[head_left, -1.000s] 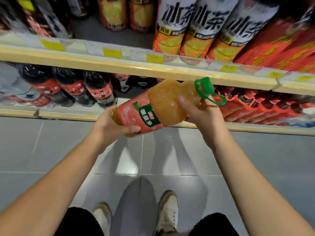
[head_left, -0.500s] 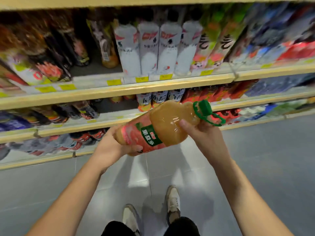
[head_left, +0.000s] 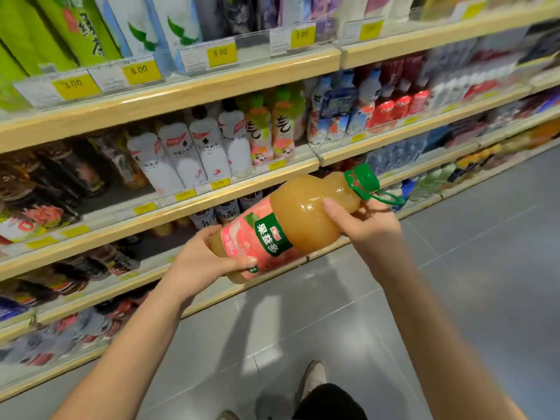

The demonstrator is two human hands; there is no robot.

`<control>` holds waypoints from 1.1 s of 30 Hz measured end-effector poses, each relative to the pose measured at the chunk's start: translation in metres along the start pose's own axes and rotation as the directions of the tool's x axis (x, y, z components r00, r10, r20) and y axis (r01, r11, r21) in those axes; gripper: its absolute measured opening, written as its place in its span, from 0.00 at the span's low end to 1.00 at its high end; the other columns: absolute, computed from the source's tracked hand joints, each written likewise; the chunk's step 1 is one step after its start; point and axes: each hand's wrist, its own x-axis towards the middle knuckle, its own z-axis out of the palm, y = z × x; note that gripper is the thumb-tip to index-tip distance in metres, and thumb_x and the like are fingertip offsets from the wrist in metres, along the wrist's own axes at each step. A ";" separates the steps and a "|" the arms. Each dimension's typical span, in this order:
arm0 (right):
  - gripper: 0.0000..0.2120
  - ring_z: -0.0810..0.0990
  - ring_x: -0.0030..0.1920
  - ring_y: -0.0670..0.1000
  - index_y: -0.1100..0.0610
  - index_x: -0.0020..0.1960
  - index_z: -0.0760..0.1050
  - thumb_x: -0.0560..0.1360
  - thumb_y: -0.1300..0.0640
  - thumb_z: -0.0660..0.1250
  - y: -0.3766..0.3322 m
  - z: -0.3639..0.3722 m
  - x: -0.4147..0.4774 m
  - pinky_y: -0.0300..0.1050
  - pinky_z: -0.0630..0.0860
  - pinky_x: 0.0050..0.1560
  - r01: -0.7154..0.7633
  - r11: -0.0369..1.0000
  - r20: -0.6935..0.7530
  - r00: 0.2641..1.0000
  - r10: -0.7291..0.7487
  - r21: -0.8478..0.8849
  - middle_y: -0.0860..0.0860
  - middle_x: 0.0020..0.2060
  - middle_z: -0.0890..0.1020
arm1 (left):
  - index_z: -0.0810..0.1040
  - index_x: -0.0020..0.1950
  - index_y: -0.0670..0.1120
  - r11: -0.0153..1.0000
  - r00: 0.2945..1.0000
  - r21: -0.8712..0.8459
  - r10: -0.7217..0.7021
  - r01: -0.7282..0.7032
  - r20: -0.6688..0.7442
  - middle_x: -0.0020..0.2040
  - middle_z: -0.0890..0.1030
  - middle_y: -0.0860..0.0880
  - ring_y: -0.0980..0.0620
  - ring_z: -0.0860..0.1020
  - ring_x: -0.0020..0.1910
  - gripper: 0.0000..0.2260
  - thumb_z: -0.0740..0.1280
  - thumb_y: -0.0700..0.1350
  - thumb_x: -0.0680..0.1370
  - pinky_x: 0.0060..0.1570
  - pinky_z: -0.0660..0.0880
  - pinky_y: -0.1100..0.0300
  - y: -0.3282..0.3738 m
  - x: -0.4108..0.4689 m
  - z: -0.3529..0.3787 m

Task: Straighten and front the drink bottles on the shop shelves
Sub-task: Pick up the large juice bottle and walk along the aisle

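**Large juice bottle, held in both hands before the drink shelves**

- **Juice bottle** [head_left: 303, 219]: just right of centre of the view. It holds cloudy orange-yellow liquid and lies nearly on its side, base toward 8 o'clock and neck toward 2 o'clock. It is off the shelves, held in the air in front of the lower shelf edges.
- **Pink label** [head_left: 242, 241]: has a dark green band with white characters. Part of it is covered by the thumb.
- **Green cap** [head_left: 365, 177]: a thin green carry loop [head_left: 391, 199] trails from it toward 3 o'clock.
- **Left hand** [head_left: 203, 262]: at 7 o'clock of the bottle. It grips the base end with the thumb laid over the label. The fingers are hidden behind the bottle.
- **Right hand** [head_left: 366, 225]: at 4 o'clock of the cap. It is curled under the neck and upper bulge, with one digit across the near face. The remaining fingers are out of sight.
- **Shelves** [head_left: 242, 83]: pale wood-edged tiers run from 8 o'clock up to 2 o'clock. The far right is blurred.
- **Yellow price tags** [head_left: 221, 53]: those on the top edge read 6.00 and 3.00. The lower ones are illegible.
- **Green-labelled bottles** [head_left: 60, 28]: at 11 o'clock, with tops cut off by the frame.
- **White bottles** [head_left: 181, 156]: at 10 o'clock of centre, upright with labels facing out.
- **Pink-and-green bottles** [head_left: 272, 128]: just beside the white bottles.
- **Dark bottles** [head_left: 60, 174]: at 9 o'clock, too smeared to name.
- **Grey tiled floor** [head_left: 454, 283]: one shoe [head_left: 315, 375] shows at 6 o'clock.
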 end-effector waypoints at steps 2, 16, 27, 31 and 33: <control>0.24 0.86 0.48 0.41 0.57 0.55 0.82 0.63 0.47 0.79 -0.004 -0.028 0.006 0.32 0.80 0.47 0.045 0.998 -0.051 0.998 -0.047 -0.049 0.41 0.45 0.88 | 0.73 0.67 0.48 1.000 0.999 0.005 -0.015 0.015 0.033 0.44 0.85 0.57 0.65 0.83 0.41 0.42 0.86 0.48 0.55 0.33 0.77 0.71 0.012 0.010 0.027; 0.18 0.84 0.54 0.39 0.36 0.55 0.80 0.67 0.36 0.78 -0.033 -0.219 0.039 0.40 0.82 0.50 0.042 0.970 -0.333 0.935 -0.123 -0.240 0.35 0.52 0.85 | 0.73 0.66 0.57 0.984 0.943 0.158 0.020 -0.076 0.331 0.48 0.86 0.46 0.34 0.84 0.46 0.47 0.86 0.59 0.50 0.41 0.77 0.27 0.116 0.086 0.218; 0.31 0.82 0.58 0.40 0.43 0.65 0.79 0.65 0.33 0.77 -0.040 -0.344 0.074 0.43 0.83 0.55 -0.081 0.953 -0.641 0.756 -0.132 -0.291 0.38 0.58 0.84 | 0.76 0.58 0.57 0.963 0.765 0.167 0.055 -0.210 0.642 0.46 0.84 0.55 0.65 0.83 0.40 0.39 0.86 0.58 0.50 0.32 0.77 0.72 0.190 0.191 0.393; 0.33 0.83 0.59 0.42 0.46 0.65 0.79 0.65 0.33 0.78 -0.044 -0.381 0.101 0.51 0.82 0.60 -0.140 0.952 -0.749 0.652 -0.119 -0.273 0.41 0.58 0.84 | 0.75 0.61 0.58 0.948 0.678 0.165 0.066 -0.271 0.732 0.54 0.83 0.54 0.54 0.84 0.50 0.44 0.85 0.62 0.47 0.40 0.82 0.61 0.218 0.234 0.457; 0.30 0.83 0.58 0.41 0.45 0.64 0.80 0.66 0.35 0.79 -0.046 -0.399 0.113 0.49 0.82 0.60 -0.152 0.956 -0.794 0.597 -0.115 -0.252 0.40 0.57 0.85 | 0.75 0.61 0.57 0.948 0.635 0.151 0.064 -0.280 0.770 0.54 0.84 0.53 0.54 0.84 0.49 0.46 0.86 0.62 0.46 0.39 0.82 0.60 0.232 0.252 0.489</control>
